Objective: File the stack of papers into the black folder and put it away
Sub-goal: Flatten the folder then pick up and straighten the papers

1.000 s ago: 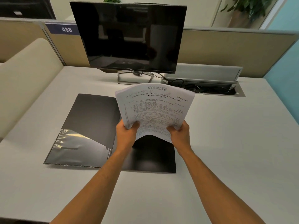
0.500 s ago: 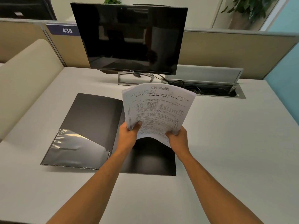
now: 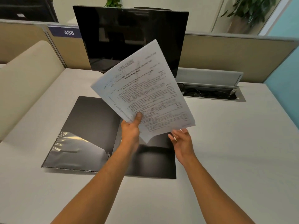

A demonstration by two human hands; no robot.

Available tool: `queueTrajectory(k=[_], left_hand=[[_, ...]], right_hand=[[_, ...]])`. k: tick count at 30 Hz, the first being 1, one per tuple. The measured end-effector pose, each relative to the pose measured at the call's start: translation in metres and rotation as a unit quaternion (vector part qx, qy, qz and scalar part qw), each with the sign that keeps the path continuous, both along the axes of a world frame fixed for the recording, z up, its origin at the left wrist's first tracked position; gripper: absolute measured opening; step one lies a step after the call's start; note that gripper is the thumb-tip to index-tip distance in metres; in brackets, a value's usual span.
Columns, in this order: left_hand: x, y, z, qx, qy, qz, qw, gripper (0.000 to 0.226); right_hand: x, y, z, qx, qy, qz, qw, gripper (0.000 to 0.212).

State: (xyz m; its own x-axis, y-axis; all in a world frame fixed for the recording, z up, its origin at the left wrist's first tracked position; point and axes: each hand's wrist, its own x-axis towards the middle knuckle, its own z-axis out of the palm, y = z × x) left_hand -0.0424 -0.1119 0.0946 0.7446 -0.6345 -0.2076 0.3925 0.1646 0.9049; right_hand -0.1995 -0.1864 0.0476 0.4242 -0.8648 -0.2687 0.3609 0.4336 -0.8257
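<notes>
Head view: the black folder (image 3: 97, 135) lies open and flat on the desk (image 3: 234, 151), its left leaf carrying a clear plastic pocket (image 3: 76, 152) at the near end. Nothing shows inside the pocket, and no sheet lies on either leaf. The papers (image 3: 145, 94) are held in the air above the folder's right leaf, tilted, printed side toward the camera, top corner overlapping the dark monitor (image 3: 129, 38) that stands beyond the folder. The left hand (image 3: 131, 130) pinches the stack at its lower left edge, thumb on the front. The right hand (image 3: 182, 141) is spread open just under the stack's lower right corner, not gripping it. Right of the monitor, beyond the folder, an open cable tray (image 3: 210, 94) holds dark cords.
</notes>
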Motion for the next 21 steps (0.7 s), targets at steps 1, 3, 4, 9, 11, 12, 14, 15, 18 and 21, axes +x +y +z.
queueTrajectory(k=[1,3,4,9,11,12,14,15,18,21], left_hand=[[-0.002,-0.001,0.000,-0.004,0.015,-0.004,1.000,0.025],[-0.007,-0.001,0.000,-0.012,0.043,-0.014,0.999,0.023],[-0.009,-0.001,-0.001,-0.017,0.055,-0.023,0.998,0.023],[-0.017,0.001,-0.006,-0.025,0.099,-0.049,0.994,0.036],[-0.019,0.001,-0.008,-0.027,0.113,-0.052,0.992,0.040],[-0.019,0.001,-0.009,-0.029,0.118,-0.054,0.991,0.040],[-0.019,0.002,-0.012,-0.037,0.127,-0.056,0.990,0.038],[-0.019,0.002,-0.013,-0.041,0.130,-0.055,0.989,0.038],[-0.018,0.004,-0.017,-0.045,0.122,-0.065,0.989,0.045],[-0.012,0.008,-0.020,-0.024,0.087,-0.105,0.990,0.053]], right_hand=[[0.001,0.001,0.002,-0.005,-0.021,0.028,0.999,0.049],[0.006,0.001,0.007,-0.020,-0.053,0.051,0.997,0.051],[0.008,0.001,0.011,-0.021,-0.065,0.048,0.996,0.052],[0.017,-0.002,0.026,-0.065,-0.030,0.009,0.997,0.056],[0.017,-0.002,0.028,-0.062,-0.019,-0.001,0.998,0.054],[0.017,-0.002,0.027,-0.060,-0.016,-0.005,0.998,0.053],[0.018,0.000,0.027,-0.057,-0.009,-0.006,0.998,0.051],[0.018,0.001,0.026,-0.054,-0.001,-0.008,0.999,0.050],[0.016,0.001,0.027,-0.046,0.014,-0.021,0.999,0.045],[0.008,-0.006,0.029,-0.050,0.028,-0.022,0.998,0.041]])
